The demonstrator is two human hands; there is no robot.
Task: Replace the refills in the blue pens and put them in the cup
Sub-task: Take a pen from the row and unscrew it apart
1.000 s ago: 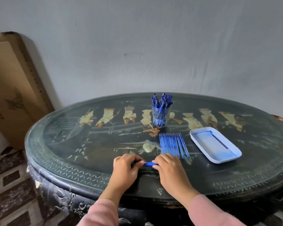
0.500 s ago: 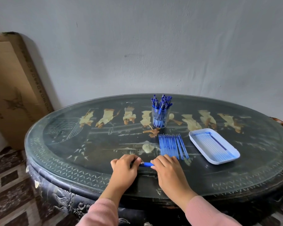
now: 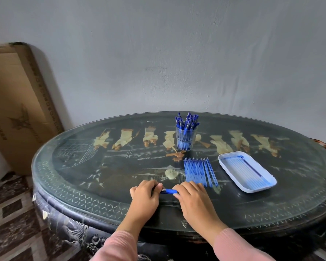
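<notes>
Cardboard box (image 3: 17,110), far left, leans against the wall beside the dark oval table (image 3: 79,187).

Left hand (image 3: 144,196), near the front edge of the table: its fingers are curled round the left end of the blue pen (image 3: 167,191) and grasp it.

Blue pen, held between the two hands just above the tabletop. Its long axis runs left to right, roughly parallel to the near edge. Only a short blue stretch shows. A small silvery part sits at the left end of that stretch. Whether this is the writing tip or a joint in the barrel cannot be told, so the pointing direction is uncertain.

Right hand (image 3: 194,200): its fingers are bent over the right end of the pen and grip it.

Cup (image 3: 185,137), clear, stands upright farther back and is packed with blue pens, clip ends up.

Refills (image 3: 199,171) lie side by side in a row just beyond the right hand, long axes running away from the person, fine tips toward the cup.

Tray (image 3: 247,171), pale, to the right, holds further thin refills.

Likely hazards: if the barrel parts suddenly, a spring or the refill could drop and roll over the nearby edge. The right knuckles lie close to the row, so a jerk could scatter it.
</notes>
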